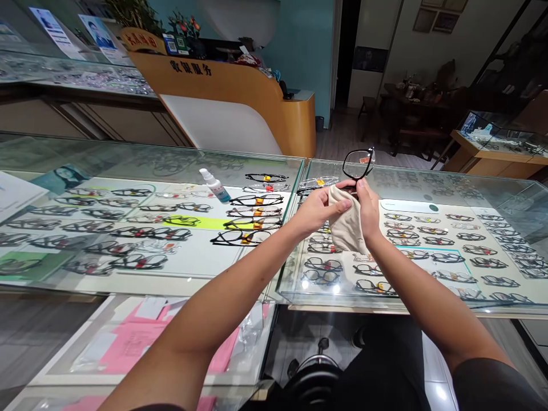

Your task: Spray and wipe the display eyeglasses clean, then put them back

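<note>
Above the glass counter, a black-rimmed pair of eyeglasses [356,165] is tilted upright in my hands, with one lens showing and the other part hidden. My right hand [370,210] is closed on the frame near the bridge. Fingers of my left hand [319,210] pinch a beige cleaning cloth [346,225], thumb on top, against the hidden part of the eyeglasses. The cloth drapes down between both hands. To the left, a white-capped spray bottle [215,186] lies tilted on the counter beside a column of dark eyeglasses [256,212] with orange and red tags.
Rows of eyeglasses fill the left glass case [197,279] and right glass case [411,305]. Below on the left is a drawer or shelf of pink papers [132,342]. A stool base [319,359] stands under the counter. Behind is a wooden cashier desk [240,85].
</note>
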A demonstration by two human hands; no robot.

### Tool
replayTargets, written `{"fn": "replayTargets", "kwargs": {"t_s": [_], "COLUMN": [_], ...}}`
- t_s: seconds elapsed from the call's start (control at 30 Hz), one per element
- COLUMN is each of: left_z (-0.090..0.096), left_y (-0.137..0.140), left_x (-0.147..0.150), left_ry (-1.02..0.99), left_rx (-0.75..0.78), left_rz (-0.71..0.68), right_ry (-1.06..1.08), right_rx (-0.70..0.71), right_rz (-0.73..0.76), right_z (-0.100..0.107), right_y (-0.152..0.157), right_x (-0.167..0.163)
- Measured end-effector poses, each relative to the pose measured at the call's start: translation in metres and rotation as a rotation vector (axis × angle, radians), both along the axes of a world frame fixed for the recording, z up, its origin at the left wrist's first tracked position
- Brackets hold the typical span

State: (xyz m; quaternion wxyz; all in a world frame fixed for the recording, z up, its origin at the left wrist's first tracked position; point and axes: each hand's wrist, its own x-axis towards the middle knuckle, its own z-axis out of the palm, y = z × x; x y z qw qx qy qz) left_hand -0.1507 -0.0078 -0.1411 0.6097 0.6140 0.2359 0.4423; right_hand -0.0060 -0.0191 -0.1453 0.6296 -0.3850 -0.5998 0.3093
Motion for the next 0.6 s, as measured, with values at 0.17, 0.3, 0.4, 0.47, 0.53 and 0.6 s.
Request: {"fn": "replayTargets", "kwargs": {"t_s": [0.17, 0.3, 0.4, 0.47, 0.53, 0.6], "left_z": [-0.002, -0.0045, -0.0047, -0.0044, -0.0046, -0.0055], "left_y": [0.0019, 0.0055, 0.0058, 0.0049, 0.0042, 0.0041], "left_x": [0.0008, -0.0009, -0.0034, -0.0049, -0.0057, -0.0059], "left_ry": [-0.022, -0.048, -0.04, -0.031, -0.014, -0.002], "left_rx": [-0.01, -0.105, -0.159, -0.168, -0.156, -0.134], "left_rz": [0.057, 0.06, 0.025, 0.002, -0.024, -0.042], "right_ry": [0.015, -0.013, -0.026, -0.025, -0.011, 0.004], "right_rx": [0.015, 0.037, 0.048, 0.05, 0.045, 0.034], "right_rz": [0.044, 0.037, 0.014, -0.004, -0.025, -0.043], "right_z": [0.0001, -0.0008, -0.001, -0.0008, -0.0005, -0.0003], "right_y": [0.0003, 0.0011, 0.0012, 0.0009, 0.0003, -0.0003], "right_x": [-0.0022, -0.0026, -0.0018, -0.0015, -0.0018, -0.0027]}}
